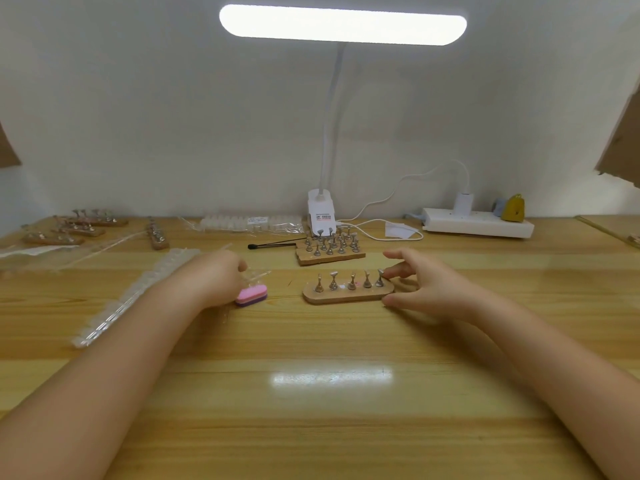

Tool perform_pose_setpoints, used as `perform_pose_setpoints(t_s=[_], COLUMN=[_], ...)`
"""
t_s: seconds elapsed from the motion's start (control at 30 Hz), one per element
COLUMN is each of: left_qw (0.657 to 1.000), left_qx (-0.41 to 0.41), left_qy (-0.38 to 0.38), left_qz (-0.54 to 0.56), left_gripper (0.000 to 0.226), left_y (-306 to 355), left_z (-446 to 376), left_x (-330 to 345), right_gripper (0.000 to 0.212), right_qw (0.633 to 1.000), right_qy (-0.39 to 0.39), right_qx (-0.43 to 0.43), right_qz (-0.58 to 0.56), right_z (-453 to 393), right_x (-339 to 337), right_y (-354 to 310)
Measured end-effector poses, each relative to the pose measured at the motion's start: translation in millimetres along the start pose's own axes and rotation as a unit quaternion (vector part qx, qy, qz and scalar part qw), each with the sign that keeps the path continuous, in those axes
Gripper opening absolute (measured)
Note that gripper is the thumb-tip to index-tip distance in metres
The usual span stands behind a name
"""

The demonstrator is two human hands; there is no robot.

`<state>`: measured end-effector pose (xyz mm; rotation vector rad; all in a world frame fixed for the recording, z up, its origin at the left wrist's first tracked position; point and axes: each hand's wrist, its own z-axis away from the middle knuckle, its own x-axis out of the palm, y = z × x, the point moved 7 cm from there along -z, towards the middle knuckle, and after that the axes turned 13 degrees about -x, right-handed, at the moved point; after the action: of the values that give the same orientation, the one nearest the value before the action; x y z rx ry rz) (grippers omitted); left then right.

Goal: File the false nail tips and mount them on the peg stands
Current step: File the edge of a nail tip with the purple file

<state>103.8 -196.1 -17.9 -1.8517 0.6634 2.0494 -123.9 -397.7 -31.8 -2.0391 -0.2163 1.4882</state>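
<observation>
A wooden peg stand (348, 294) with several metal pegs lies at the table's middle. My right hand (420, 282) is at its right end, thumb at the base's front corner and fingertips by the rightmost peg. My left hand (218, 278) rests on the table to the left, its fingers curled over a clear strip of false nail tips (256, 275). A pink and purple buffer block (251, 295) lies against that hand. A long clear strip of nail tips (128, 296) runs diagonally under my left forearm.
More peg stands (329, 249) sit behind the middle one, others (74, 228) at far left. A black-tipped stick (273, 244), packed nail tips (249, 223), a clamp lamp (321, 211), a white power strip (478, 226) and cables line the back edge.
</observation>
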Motion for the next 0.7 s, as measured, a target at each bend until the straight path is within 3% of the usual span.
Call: perform_pose_setpoints(t_s=[0.27,0.47,0.57,0.7], left_qw=[0.998,0.982,0.966,0.946], left_qx=[0.009,0.014,0.042,0.104], left_qy=[0.021,0.155,0.214,0.24], left_qz=[0.061,0.106,0.137,0.194], left_gripper=[0.056,0.059,0.06,0.06], left_y=[-18.2,-22.2,-17.9,-5.9], left_z=[-6.1,-0.9,5.8,16.5], left_x=[-5.3,-30.1,-43.0,-45.3], right_gripper=[0.072,0.074,0.063,0.038], right_qw=[0.999,0.997,0.986,0.96], right_qy=[0.045,0.017,0.099,0.215], right_qx=[-0.015,-0.023,-0.068,-0.14], right_qz=[0.014,0.07,0.114,0.111], right_z=[-2.1,1.5,2.7,7.5], right_x=[-1.3,-12.0,-28.5,-40.9], right_y=[0.1,-6.3,-21.0,-47.1])
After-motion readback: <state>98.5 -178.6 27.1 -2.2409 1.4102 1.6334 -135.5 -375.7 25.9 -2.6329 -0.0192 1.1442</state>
